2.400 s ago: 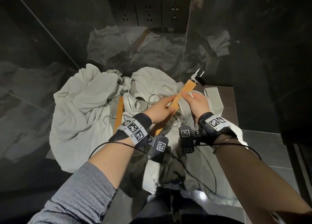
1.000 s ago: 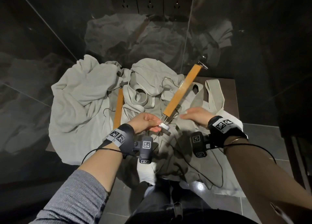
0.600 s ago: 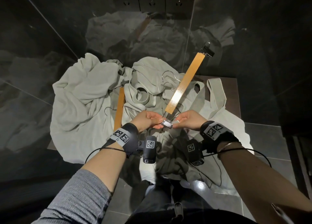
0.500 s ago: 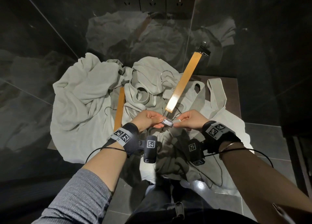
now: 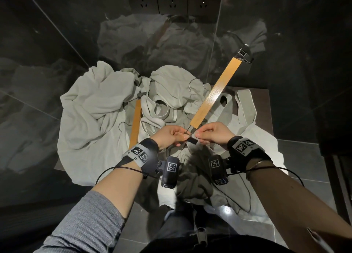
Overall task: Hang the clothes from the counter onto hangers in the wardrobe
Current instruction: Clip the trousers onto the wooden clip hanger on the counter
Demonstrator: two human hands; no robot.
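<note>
Beyond and under your hands, the pale grey clothes (image 5: 91, 107) lie crumpled over the dark worktop (image 5: 261, 107). From your fingers a wooden clip hanger (image 5: 215, 92) rises away to the right, its far clip in the air. A second wooden hanger (image 5: 135, 125) lies in the cloth just left of your left hand (image 5: 169, 135). Left hand and right hand (image 5: 214, 133) both pinch the near metal clip (image 5: 192, 139) between them.
</note>
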